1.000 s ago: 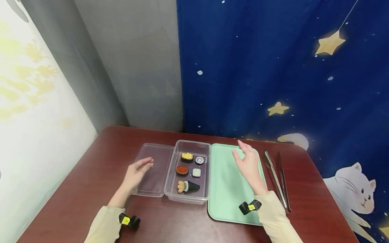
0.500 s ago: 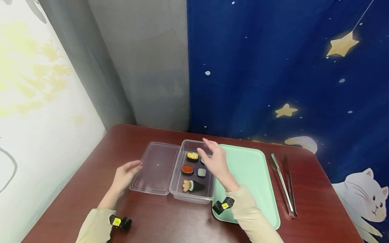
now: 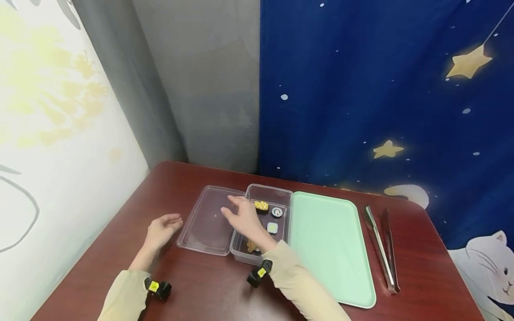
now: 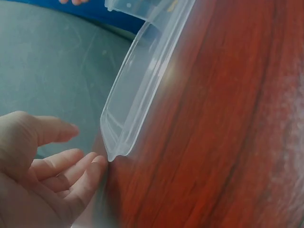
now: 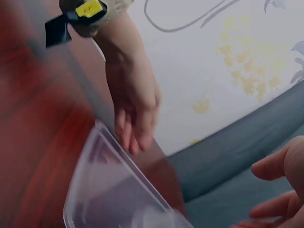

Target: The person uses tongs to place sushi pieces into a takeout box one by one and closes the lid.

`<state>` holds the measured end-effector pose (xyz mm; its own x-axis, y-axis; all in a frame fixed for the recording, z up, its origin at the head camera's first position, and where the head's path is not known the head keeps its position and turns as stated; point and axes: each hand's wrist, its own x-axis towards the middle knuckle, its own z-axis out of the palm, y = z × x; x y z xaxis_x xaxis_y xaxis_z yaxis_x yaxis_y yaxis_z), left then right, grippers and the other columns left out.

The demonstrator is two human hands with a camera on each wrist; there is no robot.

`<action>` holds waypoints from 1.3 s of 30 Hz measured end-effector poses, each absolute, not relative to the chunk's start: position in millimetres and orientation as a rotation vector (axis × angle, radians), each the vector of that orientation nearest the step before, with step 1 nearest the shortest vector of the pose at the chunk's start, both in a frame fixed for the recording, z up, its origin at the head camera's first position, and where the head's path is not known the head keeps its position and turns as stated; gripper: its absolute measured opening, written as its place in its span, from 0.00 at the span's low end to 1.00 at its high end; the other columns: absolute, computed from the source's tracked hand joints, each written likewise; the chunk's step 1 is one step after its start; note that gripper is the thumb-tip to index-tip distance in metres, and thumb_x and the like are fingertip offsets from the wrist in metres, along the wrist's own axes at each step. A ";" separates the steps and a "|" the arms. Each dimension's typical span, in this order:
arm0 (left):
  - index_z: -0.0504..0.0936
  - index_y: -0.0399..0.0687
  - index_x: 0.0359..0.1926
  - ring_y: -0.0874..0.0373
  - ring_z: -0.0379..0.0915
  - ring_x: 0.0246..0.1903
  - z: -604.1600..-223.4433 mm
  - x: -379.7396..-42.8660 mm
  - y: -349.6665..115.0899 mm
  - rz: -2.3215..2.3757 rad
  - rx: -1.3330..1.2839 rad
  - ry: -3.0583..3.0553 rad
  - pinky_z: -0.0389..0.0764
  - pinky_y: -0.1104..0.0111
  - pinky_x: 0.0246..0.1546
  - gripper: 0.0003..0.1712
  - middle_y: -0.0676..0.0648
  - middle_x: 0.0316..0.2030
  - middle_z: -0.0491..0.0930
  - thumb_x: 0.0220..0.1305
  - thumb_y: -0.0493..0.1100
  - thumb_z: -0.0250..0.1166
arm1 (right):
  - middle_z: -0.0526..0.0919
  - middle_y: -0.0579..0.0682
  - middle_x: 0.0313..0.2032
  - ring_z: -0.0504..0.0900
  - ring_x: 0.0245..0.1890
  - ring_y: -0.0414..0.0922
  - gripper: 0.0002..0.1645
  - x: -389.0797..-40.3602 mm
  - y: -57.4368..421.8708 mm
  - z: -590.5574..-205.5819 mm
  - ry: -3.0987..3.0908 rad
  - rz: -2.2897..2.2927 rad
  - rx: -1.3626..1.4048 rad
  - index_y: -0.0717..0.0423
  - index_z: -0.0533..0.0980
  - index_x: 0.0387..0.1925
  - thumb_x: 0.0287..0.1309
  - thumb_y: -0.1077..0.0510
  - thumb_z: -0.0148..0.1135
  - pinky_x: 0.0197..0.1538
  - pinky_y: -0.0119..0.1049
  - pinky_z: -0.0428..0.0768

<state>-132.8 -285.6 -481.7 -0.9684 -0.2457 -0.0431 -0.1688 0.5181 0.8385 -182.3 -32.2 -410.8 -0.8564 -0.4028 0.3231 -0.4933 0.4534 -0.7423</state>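
Observation:
My left hand (image 3: 160, 231) is beside the left edge of a clear plastic lid (image 3: 209, 223), its fingers loosely bent and holding nothing. In the left wrist view its fingertips (image 4: 97, 164) come close to the lid's corner; whether they touch it I cannot tell. Over the lid's right side and the clear container (image 3: 241, 256) hovers my right hand (image 3: 245, 218), fingers relaxed and grasping nothing. Inside the container are a corn-topped sushi (image 3: 262, 206), a round roll (image 3: 277, 211) and a pale square piece (image 3: 272, 228). My right hand and forearm hide most of the other pieces.
Right of the container lies a light green tray (image 3: 329, 249). Metal tongs (image 3: 383, 254) rest beyond it, near the right side of the dark red table (image 3: 209, 285). A grey and blue curtain (image 3: 321, 89) hangs behind the table's back edge.
My right hand has travelled left, from above the green tray across the container to the lid. My left hand has shifted slightly left, away from over the lid. The head view has turned left.

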 end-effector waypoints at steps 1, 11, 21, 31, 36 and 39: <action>0.74 0.29 0.55 0.45 0.78 0.46 -482.1 -134.8 -285.3 -1.445 0.352 -2.676 0.75 0.80 0.37 0.22 0.34 0.48 0.79 0.64 0.39 0.60 | 0.77 0.63 0.52 0.77 0.51 0.54 0.27 -182.1 -38.2 -411.6 -2.635 1.399 0.746 0.69 0.73 0.55 0.57 0.57 0.62 0.52 0.42 0.76; 0.79 0.24 0.40 0.45 0.81 0.29 -484.3 -163.2 -273.6 -1.096 0.113 -2.752 0.81 0.57 0.30 0.14 0.35 0.28 0.83 0.55 0.33 0.64 | 0.56 0.69 0.66 0.52 0.67 0.63 0.41 -175.0 -85.1 -421.9 -2.816 1.695 0.262 0.73 0.59 0.64 0.56 0.56 0.61 0.67 0.51 0.54; 0.82 0.32 0.30 0.48 0.75 0.24 -478.7 -157.5 -285.3 -0.951 0.266 -2.843 0.77 0.56 0.25 0.08 0.39 0.26 0.81 0.49 0.34 0.59 | 0.46 0.71 0.69 0.42 0.69 0.63 0.47 -167.9 -105.7 -434.4 -2.750 1.879 0.027 0.75 0.51 0.67 0.52 0.58 0.62 0.69 0.52 0.45; 0.80 0.31 0.30 0.53 0.77 0.22 -475.1 -146.4 -310.1 -1.080 0.227 -2.865 0.77 0.64 0.23 0.07 0.38 0.25 0.82 0.50 0.33 0.61 | 0.47 0.71 0.68 0.44 0.69 0.64 0.48 -167.1 -114.0 -451.6 -2.755 1.939 -0.146 0.75 0.49 0.67 0.50 0.61 0.61 0.69 0.52 0.48; 0.79 0.29 0.32 0.58 0.75 0.18 -471.3 -141.8 -319.3 -1.151 0.289 -2.864 0.76 0.67 0.20 0.08 0.37 0.25 0.82 0.54 0.34 0.61 | 0.60 0.66 0.65 0.57 0.66 0.58 0.40 -169.3 -114.5 -454.3 -2.683 1.956 -0.176 0.74 0.57 0.65 0.49 0.67 0.55 0.65 0.49 0.60; 0.80 0.29 0.32 0.58 0.76 0.20 -467.5 -138.1 -327.1 -1.133 0.329 -2.851 0.75 0.67 0.20 0.09 0.36 0.26 0.83 0.54 0.34 0.61 | 0.67 0.62 0.63 0.62 0.64 0.55 0.33 -172.8 -113.1 -454.7 -2.603 2.012 -0.190 0.73 0.64 0.61 0.49 0.71 0.50 0.63 0.46 0.65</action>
